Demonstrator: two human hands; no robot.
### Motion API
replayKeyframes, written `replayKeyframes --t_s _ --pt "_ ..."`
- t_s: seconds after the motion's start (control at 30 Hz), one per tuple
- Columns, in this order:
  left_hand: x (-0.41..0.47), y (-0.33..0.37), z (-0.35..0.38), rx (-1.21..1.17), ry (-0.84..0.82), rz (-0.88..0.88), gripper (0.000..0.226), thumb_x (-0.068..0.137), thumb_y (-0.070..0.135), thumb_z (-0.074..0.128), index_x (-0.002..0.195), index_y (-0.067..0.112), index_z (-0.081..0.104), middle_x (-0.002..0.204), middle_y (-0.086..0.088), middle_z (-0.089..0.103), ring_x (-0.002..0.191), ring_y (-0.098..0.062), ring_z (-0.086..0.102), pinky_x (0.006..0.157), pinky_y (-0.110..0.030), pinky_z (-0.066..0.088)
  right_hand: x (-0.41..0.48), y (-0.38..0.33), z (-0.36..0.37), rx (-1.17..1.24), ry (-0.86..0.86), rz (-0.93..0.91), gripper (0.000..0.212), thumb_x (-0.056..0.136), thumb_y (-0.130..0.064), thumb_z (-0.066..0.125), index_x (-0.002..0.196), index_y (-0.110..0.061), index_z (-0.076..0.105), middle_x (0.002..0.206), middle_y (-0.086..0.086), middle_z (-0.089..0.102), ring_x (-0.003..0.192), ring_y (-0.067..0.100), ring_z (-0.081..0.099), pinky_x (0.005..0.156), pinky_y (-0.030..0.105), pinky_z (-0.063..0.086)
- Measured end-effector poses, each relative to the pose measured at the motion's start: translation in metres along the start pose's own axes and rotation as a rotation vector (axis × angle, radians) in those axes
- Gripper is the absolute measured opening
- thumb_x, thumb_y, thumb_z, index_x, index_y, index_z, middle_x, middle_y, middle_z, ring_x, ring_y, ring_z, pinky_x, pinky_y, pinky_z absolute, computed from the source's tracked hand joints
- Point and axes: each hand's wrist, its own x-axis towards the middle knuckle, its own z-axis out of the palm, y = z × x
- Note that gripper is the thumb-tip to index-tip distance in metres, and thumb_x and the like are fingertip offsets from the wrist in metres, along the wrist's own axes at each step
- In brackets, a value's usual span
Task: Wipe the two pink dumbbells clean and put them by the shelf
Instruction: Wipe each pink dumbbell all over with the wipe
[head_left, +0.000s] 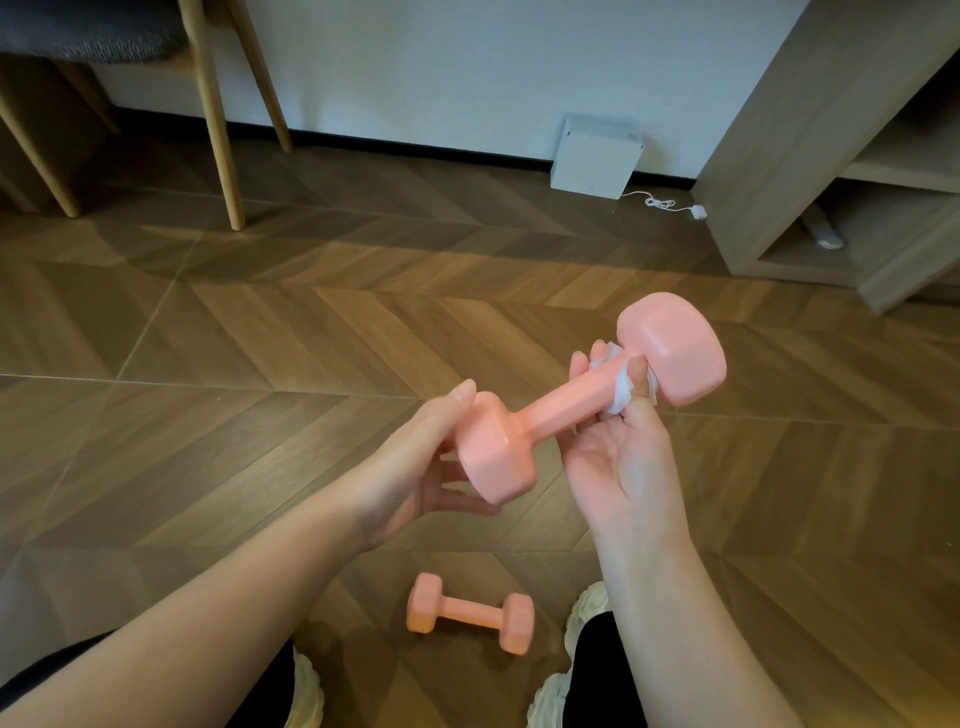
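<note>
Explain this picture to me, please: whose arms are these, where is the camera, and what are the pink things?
No machine here: these are a person's own arms, filmed by a wide camera worn on the head, looking down. The left hand grips one end of a pink dumbbell. The right hand pinches a white wipe round its handle, near the other end. A second dumbbell lies on the wooden floor near the person's shoes. The shelf stands at upper right, by the wall.
</note>
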Motion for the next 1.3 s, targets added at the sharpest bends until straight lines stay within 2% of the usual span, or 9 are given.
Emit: replayKeyframes --t_s 0.17,0.33,0.47,0.53,0.63,0.77,0.9,1.03,1.3 --pt "0.000 0.001 0.005 0.070 0.040 0.088 0.051 0.079 0.050 0.058 0.116 0.015 0.063 0.108 -0.011 0.064 0.094 -0.021 0.063 0.077 -0.036 0.056 -0.001 0.000 -0.003 -0.021 -0.041 0.004 0.048 0.090 -0.023 0.064 0.137 -0.021 0.054 0.123 0.005 0.071 0.109 0.019 0.070 0.106 0.048 0.045" --pt "-0.003 0.004 -0.009 0.695 0.219 0.678 0.062 0.069 0.053 0.073 0.123 0.031 0.053 0.118 0.018 0.061 0.111 0.001 0.057 0.090 -0.014 0.045 0.000 -0.002 -0.003 -0.026 -0.084 0.014 0.042 0.089 -0.024 0.064 0.130 -0.018 0.060 0.128 0.006 0.067 0.111 0.018 0.069 0.105 0.049 0.046" --pt "-0.004 0.004 -0.016 1.150 0.251 1.095 0.088 0.071 0.049 0.082 0.140 0.011 0.042 0.135 -0.005 0.046 0.127 -0.007 0.043 0.105 -0.016 0.036 0.001 0.000 -0.002 -0.022 -0.052 0.023 0.038 0.095 -0.022 0.061 0.132 -0.018 0.058 0.128 0.007 0.068 0.107 0.018 0.070 0.104 0.048 0.046" --pt "-0.001 -0.001 -0.016 1.060 0.232 1.010 0.093 0.070 0.048 0.083 0.144 0.017 0.036 0.137 -0.002 0.044 0.129 -0.005 0.043 0.105 -0.016 0.037 0.000 0.000 -0.001 -0.021 -0.031 0.014 0.039 0.094 -0.022 0.062 0.133 -0.018 0.058 0.124 0.007 0.070 0.104 0.018 0.072 0.103 0.047 0.047" --pt "-0.002 -0.002 -0.004 0.509 0.177 0.474 0.091 0.072 0.057 0.073 0.147 0.026 0.033 0.136 -0.001 0.051 0.111 0.000 0.060 0.090 -0.023 0.053 -0.002 -0.002 -0.001 -0.011 0.005 -0.002 0.043 0.088 -0.021 0.066 0.130 -0.016 0.059 0.110 0.005 0.075 0.101 0.018 0.073 0.103 0.046 0.048" --pt "-0.003 0.005 0.001 -0.067 -0.122 -0.083 0.082 0.077 0.072 0.041 0.136 0.017 0.053 0.113 -0.023 0.064 0.084 -0.029 0.069 0.064 -0.040 0.061 -0.003 -0.005 0.000 0.037 -0.003 0.004 0.066 0.070 -0.026 0.073 0.133 -0.016 0.058 0.106 0.005 0.076 0.097 0.019 0.074 0.085 0.041 0.057" --pt "-0.001 0.006 0.003 -0.048 -0.125 0.047 0.075 0.077 0.061 0.062 0.133 0.012 0.052 0.110 -0.019 0.062 0.084 -0.026 0.067 0.068 -0.035 0.059 -0.002 -0.005 -0.001 0.044 -0.026 0.010 0.069 0.070 -0.026 0.073 0.136 -0.017 0.056 0.115 0.006 0.072 0.101 0.019 0.073 0.080 0.041 0.059" --pt "-0.005 0.004 -0.002 0.496 0.000 0.534 0.065 0.075 0.042 0.072 0.133 0.028 0.048 0.117 0.018 0.058 0.108 -0.005 0.060 0.085 -0.025 0.053 0.000 -0.006 -0.002 0.023 -0.042 0.027 0.056 0.080 -0.027 0.070 0.134 -0.017 0.059 0.117 0.005 0.071 0.103 0.018 0.072 0.096 0.045 0.053" --pt "-0.008 -0.001 -0.006 1.114 0.138 1.008 0.081 0.076 0.022 0.085 0.144 0.009 0.042 0.143 -0.010 0.041 0.137 -0.017 0.041 0.110 -0.025 0.037 -0.003 -0.004 0.001 -0.057 -0.055 0.012 0.058 0.073 -0.034 0.069 0.128 -0.021 0.059 0.126 0.007 0.068 0.107 0.019 0.071 0.103 0.050 0.048"
